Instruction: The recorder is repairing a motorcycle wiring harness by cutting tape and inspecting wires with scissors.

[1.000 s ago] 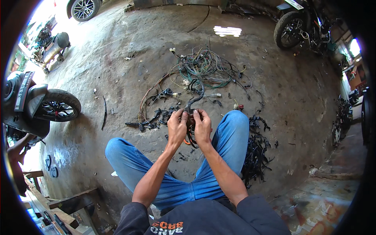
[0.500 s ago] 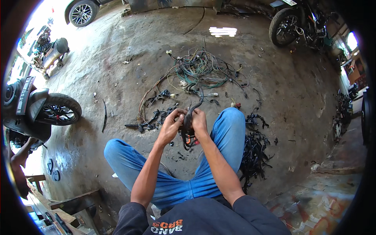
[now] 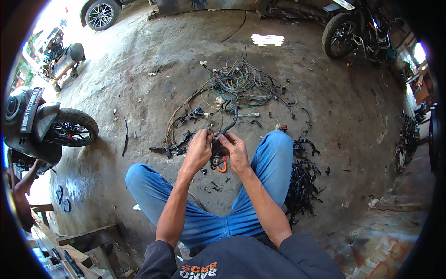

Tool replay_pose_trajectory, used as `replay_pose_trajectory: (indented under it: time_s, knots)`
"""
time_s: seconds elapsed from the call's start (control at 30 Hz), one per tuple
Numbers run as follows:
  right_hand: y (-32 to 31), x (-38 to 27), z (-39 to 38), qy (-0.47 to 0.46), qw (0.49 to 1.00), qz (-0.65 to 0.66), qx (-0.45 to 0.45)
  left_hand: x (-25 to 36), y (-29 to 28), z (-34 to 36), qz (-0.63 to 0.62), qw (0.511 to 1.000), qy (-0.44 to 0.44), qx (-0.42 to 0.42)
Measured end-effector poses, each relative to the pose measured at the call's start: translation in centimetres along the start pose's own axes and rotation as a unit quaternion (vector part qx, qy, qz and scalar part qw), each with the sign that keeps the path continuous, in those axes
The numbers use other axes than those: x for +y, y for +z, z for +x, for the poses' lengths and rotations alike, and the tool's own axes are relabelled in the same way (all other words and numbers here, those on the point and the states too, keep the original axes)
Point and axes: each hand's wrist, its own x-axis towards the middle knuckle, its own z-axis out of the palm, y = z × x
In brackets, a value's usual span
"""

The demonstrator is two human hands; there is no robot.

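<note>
1 blk cable (image 3: 231, 124) | R grip (image 3: 237, 150) on | L grip (image 3: 200, 147) beside, tips unclear

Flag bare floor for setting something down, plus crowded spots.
Mostly bare: floor between black scraps and motorcycle; also between wire tangle and wheeled tank. Crowded: from left hand and right hand to wire tangle; beside right knee.

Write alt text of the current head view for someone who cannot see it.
A person's right hand holds a black-wrapped cable bundle, the left hand close against it, fingers curled. Ahead on the floor lies a tangle of coloured wires; black scraps lie beside the right knee. A motorcycle stands at upper right.
</note>
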Motion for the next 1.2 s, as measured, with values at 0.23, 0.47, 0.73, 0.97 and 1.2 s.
replay_pose_trajectory:
  time_s: [0.23, 0.47, 0.73, 0.97, 1.2]
  knots:
    - [-0.4, 0.4, 0.3, -0.018, 0.991, -0.128, -0.023, 0.1, -1.3, -0.6, -0.191, 0.933, -0.275, -0.131]
    - [0.5, 1.2, -0.2, -0.136, 0.933, -0.330, 0.036, -0.4, -0.7, -1.9, -0.226, 0.910, -0.334, -0.097]
    - [-1.4, 4.2, 2.8, -0.154, 0.895, -0.400, 0.125, 7.0, 3.1, -5.9, -0.042, 0.999, 0.003, -0.023]
    - [-1.7, 0.7, 0.4, 0.015, 0.997, 0.066, 0.035, 2.4, -4.1, -1.3, -0.081, 0.977, -0.137, 0.142]
    - [-0.1, -0.2, 0.2, -0.015, 0.998, 0.063, -0.028, 0.7, -3.8, -1.4, -0.015, 0.988, -0.093, 0.123]
